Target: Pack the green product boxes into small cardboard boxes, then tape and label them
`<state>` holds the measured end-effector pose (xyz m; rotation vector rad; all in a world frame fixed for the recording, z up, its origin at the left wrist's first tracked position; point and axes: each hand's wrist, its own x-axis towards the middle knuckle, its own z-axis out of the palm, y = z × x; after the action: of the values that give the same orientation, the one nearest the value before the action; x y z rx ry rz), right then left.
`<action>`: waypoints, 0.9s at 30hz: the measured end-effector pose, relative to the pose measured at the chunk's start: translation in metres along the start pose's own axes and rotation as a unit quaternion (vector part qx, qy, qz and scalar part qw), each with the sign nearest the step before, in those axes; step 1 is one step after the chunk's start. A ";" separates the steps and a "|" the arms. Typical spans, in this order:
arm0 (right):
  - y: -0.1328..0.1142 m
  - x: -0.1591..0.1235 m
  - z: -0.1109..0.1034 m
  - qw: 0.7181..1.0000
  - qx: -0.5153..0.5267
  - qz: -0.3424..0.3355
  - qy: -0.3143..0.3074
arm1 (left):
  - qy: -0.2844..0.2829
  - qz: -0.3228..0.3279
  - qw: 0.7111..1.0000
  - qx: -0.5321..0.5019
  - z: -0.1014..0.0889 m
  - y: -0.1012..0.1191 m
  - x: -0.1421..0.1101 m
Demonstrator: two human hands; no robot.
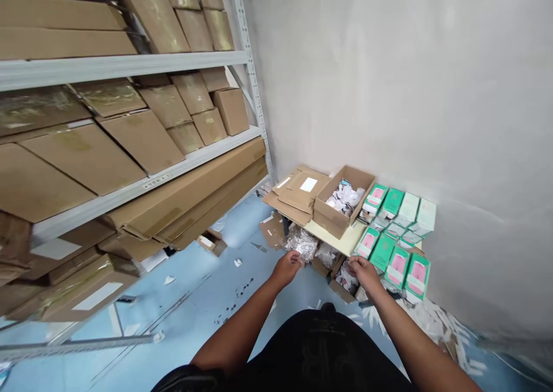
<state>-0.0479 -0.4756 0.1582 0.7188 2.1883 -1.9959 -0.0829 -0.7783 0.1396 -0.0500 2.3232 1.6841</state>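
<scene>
My left hand (287, 269) is closed, thumb and fingers pinched together, just in front of a crumpled clear plastic bag (301, 243). Whether the bag is in its grip or only behind it, I cannot tell. To the right, my right hand (364, 271) is also closed, its fingers curled at the front edge of a small table (345, 243). Anything between those fingers is too small to make out. Below the table, by my right hand, stands an open carton (342, 288) with crumpled paper in it. Green-and-white boxes with pink fronts (397, 266) stand right of that hand.
Flattened cardboard (298, 187) and an open carton of scrap paper (343, 208) lie on the table. Metal shelving (129, 64) packed with brown cartons runs along the left. Paper scraps (432, 326) litter the blue floor (194, 300). A grey wall (389, 81) rises behind.
</scene>
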 end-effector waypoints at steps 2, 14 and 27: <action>-0.013 0.030 0.012 0.999 -0.012 -0.002 -0.039 | 0.027 -0.017 0.999 -0.005 -0.008 0.002 0.018; -0.102 0.149 0.090 0.976 -0.032 -0.014 -0.215 | 0.126 -0.071 0.989 0.019 -0.047 0.026 0.105; -0.145 0.225 0.221 0.991 -0.036 -0.060 -0.111 | 0.029 -0.026 0.996 0.083 -0.171 0.017 0.303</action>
<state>-0.3579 -0.6301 0.1759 0.3452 2.2038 -1.9324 -0.4110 -0.8938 0.1326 -0.1278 2.4736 1.4796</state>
